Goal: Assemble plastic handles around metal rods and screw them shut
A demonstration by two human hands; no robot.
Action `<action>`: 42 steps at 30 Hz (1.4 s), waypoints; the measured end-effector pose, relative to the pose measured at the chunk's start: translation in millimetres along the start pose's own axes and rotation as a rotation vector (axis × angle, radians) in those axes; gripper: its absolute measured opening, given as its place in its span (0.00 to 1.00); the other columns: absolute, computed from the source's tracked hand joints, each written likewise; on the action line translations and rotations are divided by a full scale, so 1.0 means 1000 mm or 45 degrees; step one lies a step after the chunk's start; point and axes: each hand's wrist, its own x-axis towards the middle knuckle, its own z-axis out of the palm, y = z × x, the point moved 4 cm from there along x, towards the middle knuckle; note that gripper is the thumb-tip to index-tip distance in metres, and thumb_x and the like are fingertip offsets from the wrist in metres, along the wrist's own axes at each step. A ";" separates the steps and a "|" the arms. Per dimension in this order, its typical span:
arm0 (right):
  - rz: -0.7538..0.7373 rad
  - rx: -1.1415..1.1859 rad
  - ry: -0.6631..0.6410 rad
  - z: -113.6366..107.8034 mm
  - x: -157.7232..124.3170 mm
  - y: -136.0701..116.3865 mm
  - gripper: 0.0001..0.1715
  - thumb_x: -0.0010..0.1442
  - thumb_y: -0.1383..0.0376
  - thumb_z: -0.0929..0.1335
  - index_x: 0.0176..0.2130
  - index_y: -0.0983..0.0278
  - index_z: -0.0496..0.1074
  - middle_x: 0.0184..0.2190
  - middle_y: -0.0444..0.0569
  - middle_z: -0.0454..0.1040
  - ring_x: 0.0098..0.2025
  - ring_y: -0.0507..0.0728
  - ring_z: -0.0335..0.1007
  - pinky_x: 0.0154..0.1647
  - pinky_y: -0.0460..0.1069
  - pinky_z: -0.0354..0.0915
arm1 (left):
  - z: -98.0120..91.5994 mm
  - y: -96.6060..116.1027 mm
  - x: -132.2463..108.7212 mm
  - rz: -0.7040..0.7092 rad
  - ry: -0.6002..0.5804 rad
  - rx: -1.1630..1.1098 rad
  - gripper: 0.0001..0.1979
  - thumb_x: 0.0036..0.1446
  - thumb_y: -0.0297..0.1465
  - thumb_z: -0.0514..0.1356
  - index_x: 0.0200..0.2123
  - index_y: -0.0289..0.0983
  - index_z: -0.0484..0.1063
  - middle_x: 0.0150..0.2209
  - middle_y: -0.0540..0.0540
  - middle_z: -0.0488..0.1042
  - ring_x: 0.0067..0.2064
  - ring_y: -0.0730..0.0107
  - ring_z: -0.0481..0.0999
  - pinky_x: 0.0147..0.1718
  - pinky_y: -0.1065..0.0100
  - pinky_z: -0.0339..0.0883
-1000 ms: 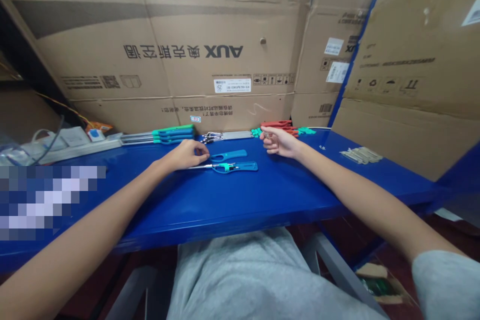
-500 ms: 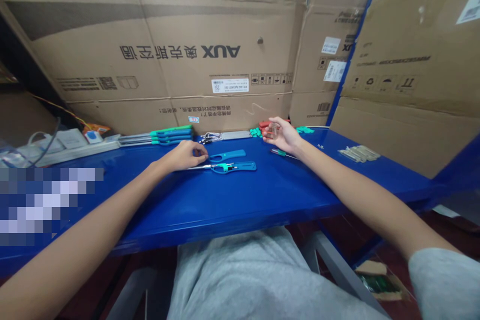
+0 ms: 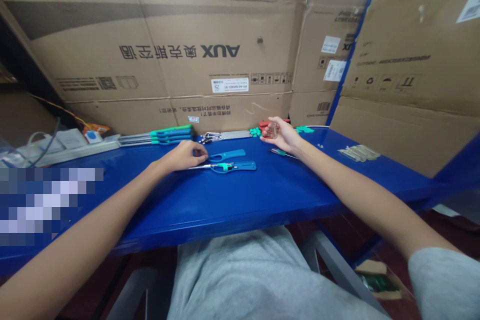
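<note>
My left hand (image 3: 187,154) is curled over the table, thumb and fingers closed at the left end of an empty blue lighter handle half (image 3: 228,154). Just in front lies a second blue handle half (image 3: 247,165), with a metal tube (image 3: 200,166) and a green trigger (image 3: 225,166) set in it. Raised above the table, my right hand (image 3: 285,136) holds a small clear plastic fuel tank (image 3: 274,131) between thumb and fingers. Below that hand lies a screwdriver (image 3: 278,152) with a red and green handle, its shaft partly behind my wrist.
Assembled lighters (image 3: 172,134) lie at the back left beside a power strip (image 3: 80,152). Along the back are metal tubes (image 3: 234,135), green triggers (image 3: 256,132) and red pieces (image 3: 265,124). Several clear tanks (image 3: 359,153) lie right. Cardboard (image 3: 180,20) walls the back.
My right hand's fingers shift slightly around the clear tank. My left hand and the parts on the table stay put.
</note>
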 end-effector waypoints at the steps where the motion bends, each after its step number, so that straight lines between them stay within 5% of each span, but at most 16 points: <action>1: -0.005 0.000 0.000 0.000 0.000 0.000 0.10 0.53 0.63 0.69 0.25 0.63 0.63 0.20 0.42 0.67 0.27 0.51 0.65 0.40 0.54 0.68 | 0.000 0.000 0.000 -0.002 -0.002 0.000 0.18 0.50 0.42 0.55 0.33 0.38 0.79 0.33 0.46 0.80 0.34 0.63 0.75 0.35 0.68 0.66; 18: 0.011 -0.176 -0.058 0.006 -0.005 0.002 0.14 0.51 0.60 0.72 0.26 0.63 0.64 0.21 0.42 0.67 0.26 0.50 0.63 0.34 0.51 0.68 | 0.000 0.006 -0.001 0.053 0.078 -0.030 0.17 0.54 0.41 0.54 0.34 0.37 0.78 0.33 0.46 0.80 0.35 0.65 0.76 0.36 0.69 0.66; 23: -0.114 -0.754 -0.159 0.015 -0.010 0.007 0.17 0.46 0.66 0.74 0.30 0.62 0.63 0.19 0.38 0.64 0.19 0.48 0.59 0.20 0.45 0.58 | 0.000 0.032 -0.007 0.145 0.205 -0.126 0.19 0.58 0.43 0.53 0.38 0.36 0.77 0.36 0.46 0.80 0.37 0.65 0.76 0.37 0.70 0.67; 29: -0.036 -1.250 -0.384 0.029 -0.016 0.022 0.17 0.53 0.71 0.68 0.37 0.60 0.54 0.19 0.36 0.66 0.16 0.48 0.57 0.17 0.44 0.53 | 0.013 0.067 0.007 0.385 -0.070 -0.167 0.14 0.54 0.30 0.53 0.38 0.36 0.77 0.38 0.46 0.80 0.38 0.68 0.77 0.39 0.71 0.68; 33: -0.157 -1.423 -0.458 0.038 -0.021 0.027 0.15 0.53 0.69 0.69 0.35 0.62 0.56 0.21 0.38 0.66 0.19 0.47 0.58 0.21 0.43 0.54 | 0.016 0.069 0.020 0.337 -0.215 -0.253 0.14 0.49 0.26 0.53 0.36 0.34 0.77 0.34 0.46 0.80 0.33 0.69 0.77 0.32 0.73 0.68; 37: -0.390 -1.697 -0.594 0.055 -0.023 0.019 0.10 0.51 0.67 0.71 0.33 0.66 0.66 0.26 0.43 0.68 0.27 0.50 0.62 0.29 0.45 0.57 | 0.013 0.065 0.027 0.289 -0.194 -0.189 0.15 0.47 0.25 0.54 0.36 0.34 0.78 0.33 0.46 0.80 0.32 0.69 0.76 0.32 0.73 0.67; 42: -0.364 -2.077 -0.723 0.077 -0.020 0.009 0.10 0.47 0.68 0.71 0.33 0.67 0.72 0.27 0.45 0.71 0.28 0.51 0.64 0.28 0.45 0.56 | 0.014 0.060 0.037 0.269 -0.192 -0.194 0.14 0.44 0.24 0.55 0.32 0.33 0.79 0.29 0.47 0.79 0.28 0.70 0.74 0.28 0.73 0.64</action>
